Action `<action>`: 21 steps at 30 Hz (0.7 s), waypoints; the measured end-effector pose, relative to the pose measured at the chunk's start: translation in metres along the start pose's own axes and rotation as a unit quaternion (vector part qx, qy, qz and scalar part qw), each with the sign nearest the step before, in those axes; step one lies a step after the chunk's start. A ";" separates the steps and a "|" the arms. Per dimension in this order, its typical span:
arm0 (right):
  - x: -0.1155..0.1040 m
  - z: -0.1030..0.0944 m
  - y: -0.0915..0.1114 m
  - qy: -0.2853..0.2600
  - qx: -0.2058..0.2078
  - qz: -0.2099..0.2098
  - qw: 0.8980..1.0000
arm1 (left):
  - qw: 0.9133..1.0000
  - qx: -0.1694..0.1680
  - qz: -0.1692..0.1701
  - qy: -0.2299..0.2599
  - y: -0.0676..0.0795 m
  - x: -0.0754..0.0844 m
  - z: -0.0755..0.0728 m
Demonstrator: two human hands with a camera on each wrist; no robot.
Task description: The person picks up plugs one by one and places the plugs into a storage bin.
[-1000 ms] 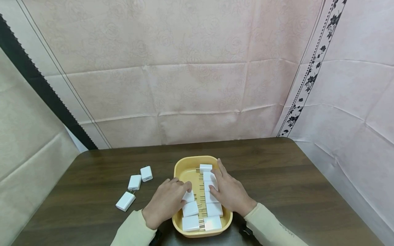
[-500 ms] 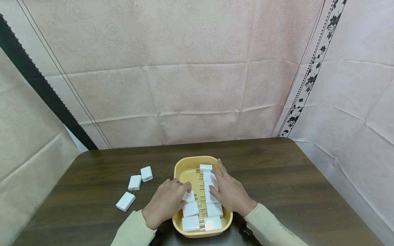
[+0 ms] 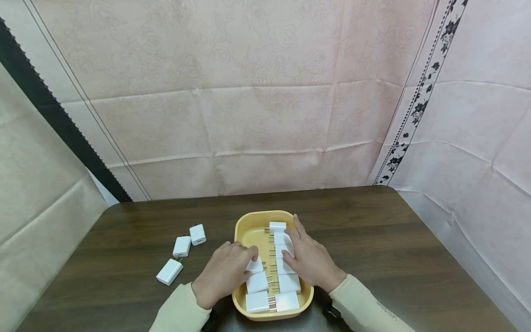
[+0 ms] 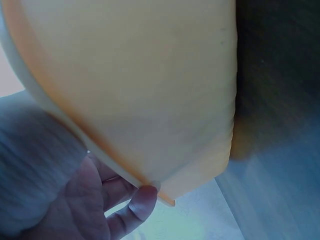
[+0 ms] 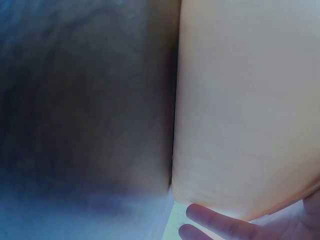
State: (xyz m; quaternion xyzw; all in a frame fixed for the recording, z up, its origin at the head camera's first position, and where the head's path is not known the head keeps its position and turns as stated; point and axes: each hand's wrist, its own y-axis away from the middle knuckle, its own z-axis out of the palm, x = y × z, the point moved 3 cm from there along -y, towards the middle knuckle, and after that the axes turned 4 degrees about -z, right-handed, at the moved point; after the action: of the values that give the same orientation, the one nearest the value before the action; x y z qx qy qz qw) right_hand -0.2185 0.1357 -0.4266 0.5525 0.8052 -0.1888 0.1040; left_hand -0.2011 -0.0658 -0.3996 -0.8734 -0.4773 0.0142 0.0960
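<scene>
A yellow plastic tray (image 3: 256, 233) holds two columns of white wall chargers, their metal prongs facing the middle. My left hand (image 3: 224, 274) reaches over the tray's left rim. Its index finger and thumb pinch the upper charger (image 3: 255, 266) of the left column, partly hiding it; other fingers bend by the rim in the left wrist view. Over the right rim lies my right hand (image 3: 314, 260), fingers extended. Its fingertips and thumb rest along the right column, by a charger (image 3: 284, 250) there. In the right wrist view, straight fingers (image 5: 220, 222) show beyond the tray's outer wall (image 5: 245, 110).
On the brown wooden table (image 3: 124, 249), left of the tray, lie three loose chargers: a near one (image 3: 169, 272), a middle one (image 3: 181, 246) and a far one (image 3: 197, 234). A pale patterned cloth (image 3: 265, 120) hangs behind the table's far edge.
</scene>
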 end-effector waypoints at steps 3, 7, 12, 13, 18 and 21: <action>0.000 0.000 0.000 0.001 0.002 -0.002 1.000 | 1.000 -0.003 -0.001 0.002 -0.001 0.000 0.001; 0.000 0.000 0.000 0.001 0.002 -0.001 1.000 | 1.000 -0.006 -0.001 0.007 0.000 0.000 0.001; 0.000 0.000 0.000 0.002 0.001 -0.001 1.000 | 1.000 -0.010 -0.002 0.012 0.001 0.000 0.001; -0.001 0.000 0.000 0.002 0.002 -0.002 1.000 | 1.000 -0.011 -0.002 0.012 0.001 0.000 0.001; -0.001 -0.001 0.000 0.005 0.004 -0.005 1.000 | 1.000 -0.012 -0.003 0.013 0.001 0.001 0.001; -0.001 0.000 0.000 0.004 0.003 -0.004 1.000 | 1.000 -0.014 -0.004 0.018 0.000 0.000 0.001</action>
State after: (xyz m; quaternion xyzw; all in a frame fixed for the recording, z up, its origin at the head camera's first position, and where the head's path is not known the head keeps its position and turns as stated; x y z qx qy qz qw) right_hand -0.2181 0.1353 -0.4260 0.5502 0.8074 -0.1890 0.0985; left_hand -0.2009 -0.0657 -0.4003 -0.8730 -0.4788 -0.0088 0.0921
